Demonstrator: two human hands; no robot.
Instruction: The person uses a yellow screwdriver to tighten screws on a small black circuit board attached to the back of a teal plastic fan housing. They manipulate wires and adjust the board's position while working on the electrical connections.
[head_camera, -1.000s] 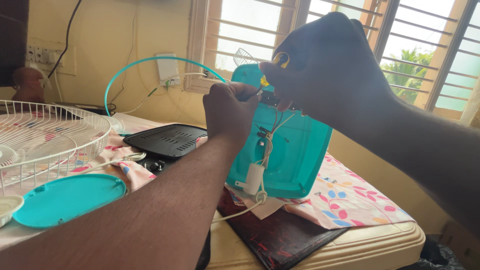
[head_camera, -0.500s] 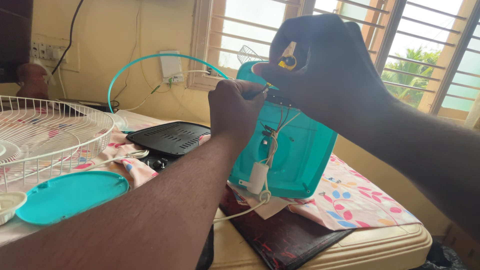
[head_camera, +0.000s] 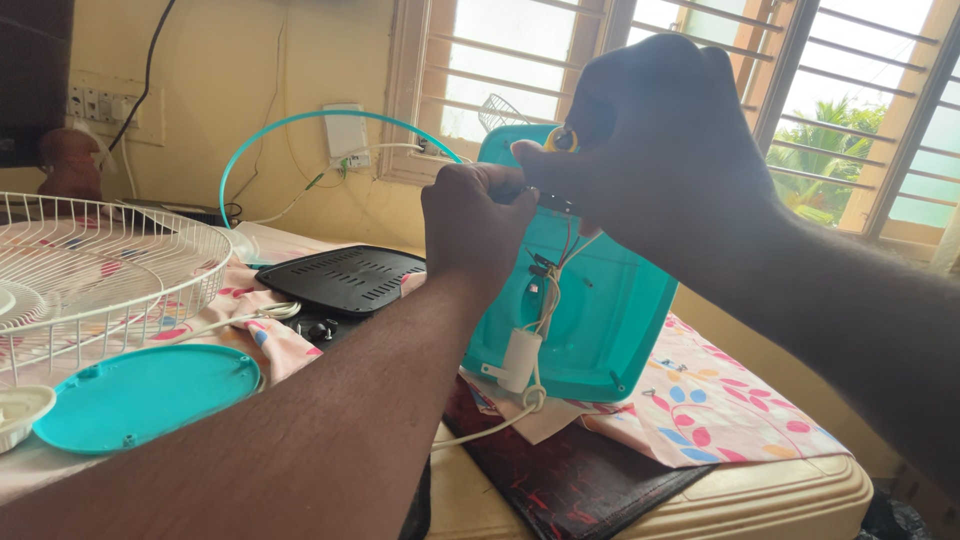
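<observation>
Pinching a small yellow-handled tool (head_camera: 562, 138) in our right hand (head_camera: 650, 150), we hold it at the top edge of the teal fan housing (head_camera: 600, 310), which stands tilted on the flowered cloth (head_camera: 720, 410). Our left hand (head_camera: 475, 225) is clenched just beside it, fingers closed at the same spot — on what exactly, we cannot tell. Below the hands, loose wires (head_camera: 552, 275) and a white capacitor-like block (head_camera: 517, 358) hang bare from the housing, so we judge the fan well into disassembly. The white wire grille (head_camera: 100, 270) is already off and lies to the left, the round teal cover (head_camera: 140, 395) flat in front of it, a black vented panel (head_camera: 345, 278) behind — the wiring at the top looks like the part left to handle.
</observation>
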